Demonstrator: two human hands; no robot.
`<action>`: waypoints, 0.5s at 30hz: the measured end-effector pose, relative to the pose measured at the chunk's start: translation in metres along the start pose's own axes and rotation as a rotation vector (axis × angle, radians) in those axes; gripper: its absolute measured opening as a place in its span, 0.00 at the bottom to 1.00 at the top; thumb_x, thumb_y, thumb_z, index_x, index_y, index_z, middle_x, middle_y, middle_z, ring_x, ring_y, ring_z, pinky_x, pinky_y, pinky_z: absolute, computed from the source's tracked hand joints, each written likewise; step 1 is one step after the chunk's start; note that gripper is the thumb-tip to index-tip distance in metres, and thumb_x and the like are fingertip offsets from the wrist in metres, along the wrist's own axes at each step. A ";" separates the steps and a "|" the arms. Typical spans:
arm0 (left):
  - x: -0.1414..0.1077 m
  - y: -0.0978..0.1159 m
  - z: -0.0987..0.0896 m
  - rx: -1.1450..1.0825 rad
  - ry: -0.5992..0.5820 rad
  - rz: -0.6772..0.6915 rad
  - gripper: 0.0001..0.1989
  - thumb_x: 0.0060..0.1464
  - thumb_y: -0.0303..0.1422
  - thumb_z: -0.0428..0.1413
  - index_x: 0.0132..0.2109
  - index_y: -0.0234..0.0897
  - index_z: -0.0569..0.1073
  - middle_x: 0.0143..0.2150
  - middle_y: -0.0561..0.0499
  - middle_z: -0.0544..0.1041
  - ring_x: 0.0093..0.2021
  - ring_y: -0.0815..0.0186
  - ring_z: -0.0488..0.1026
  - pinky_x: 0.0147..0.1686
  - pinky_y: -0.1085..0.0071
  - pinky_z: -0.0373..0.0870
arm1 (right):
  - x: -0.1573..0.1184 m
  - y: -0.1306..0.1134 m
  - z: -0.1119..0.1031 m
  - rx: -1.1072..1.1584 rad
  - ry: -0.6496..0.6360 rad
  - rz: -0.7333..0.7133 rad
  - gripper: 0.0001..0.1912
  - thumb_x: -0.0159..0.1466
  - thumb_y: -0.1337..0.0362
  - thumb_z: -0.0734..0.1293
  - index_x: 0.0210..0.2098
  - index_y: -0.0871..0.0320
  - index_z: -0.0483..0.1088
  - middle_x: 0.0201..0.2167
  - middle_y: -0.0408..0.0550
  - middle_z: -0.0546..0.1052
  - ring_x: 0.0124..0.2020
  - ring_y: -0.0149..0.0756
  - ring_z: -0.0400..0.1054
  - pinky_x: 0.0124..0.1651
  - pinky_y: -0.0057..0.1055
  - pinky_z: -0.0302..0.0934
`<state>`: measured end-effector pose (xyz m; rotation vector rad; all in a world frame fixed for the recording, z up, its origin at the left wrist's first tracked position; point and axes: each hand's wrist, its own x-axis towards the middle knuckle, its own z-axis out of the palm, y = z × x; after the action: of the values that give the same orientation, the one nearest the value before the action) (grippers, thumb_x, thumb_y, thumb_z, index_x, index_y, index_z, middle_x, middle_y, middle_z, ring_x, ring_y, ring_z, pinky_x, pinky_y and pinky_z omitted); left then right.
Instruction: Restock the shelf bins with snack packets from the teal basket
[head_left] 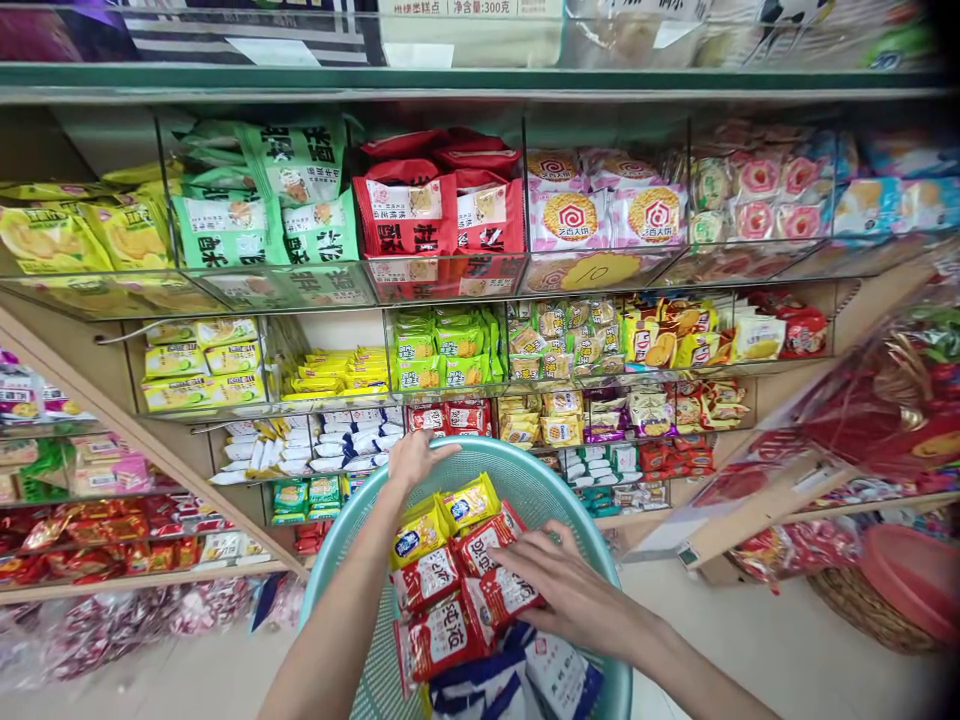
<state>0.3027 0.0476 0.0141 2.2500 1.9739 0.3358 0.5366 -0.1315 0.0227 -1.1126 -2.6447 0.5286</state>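
Note:
A teal plastic basket (592,520) sits at the lower middle, below the shelves. Inside lie several red packets (439,632), two yellow packets (470,502) and blue-and-white packets (562,672). My left hand (415,458) is at the basket's far rim, near a row of red packets on a low shelf, fingers apart; no packet shows in it. Over the basket, my right hand (559,590) rests on the red packets at the right, its fingers spread over them.
Shelves with clear dividers (442,268) hold rows of snack packets in front. A red basket (911,580) and a wicker basket (862,610) stand at the lower right. Bagged goods (135,630) lie low on the left.

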 end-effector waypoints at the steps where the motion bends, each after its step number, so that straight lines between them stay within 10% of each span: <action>1: 0.000 0.000 0.000 -0.002 0.001 -0.005 0.33 0.45 0.66 0.42 0.32 0.40 0.72 0.29 0.47 0.77 0.34 0.57 0.75 0.29 0.71 0.62 | 0.000 0.000 0.000 -0.001 0.003 -0.003 0.34 0.62 0.64 0.65 0.64 0.48 0.47 0.52 0.51 0.69 0.55 0.44 0.58 0.59 0.46 0.44; 11: -0.005 0.001 0.001 -0.023 -0.015 -0.031 0.32 0.47 0.64 0.42 0.32 0.40 0.72 0.31 0.46 0.78 0.35 0.56 0.75 0.32 0.70 0.62 | -0.011 0.006 -0.008 0.050 0.068 0.028 0.38 0.59 0.52 0.66 0.65 0.46 0.47 0.59 0.49 0.64 0.60 0.46 0.54 0.61 0.47 0.45; 15: -0.006 0.002 0.000 -0.027 -0.027 -0.045 0.32 0.48 0.64 0.43 0.32 0.39 0.72 0.31 0.45 0.78 0.36 0.56 0.75 0.32 0.70 0.62 | -0.029 0.028 0.009 0.194 0.479 0.327 0.33 0.60 0.49 0.64 0.62 0.47 0.54 0.63 0.49 0.58 0.63 0.48 0.49 0.63 0.48 0.43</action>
<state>0.3041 0.0411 0.0142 2.1784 1.9918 0.3236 0.5716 -0.1367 0.0012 -1.4098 -1.9776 0.4879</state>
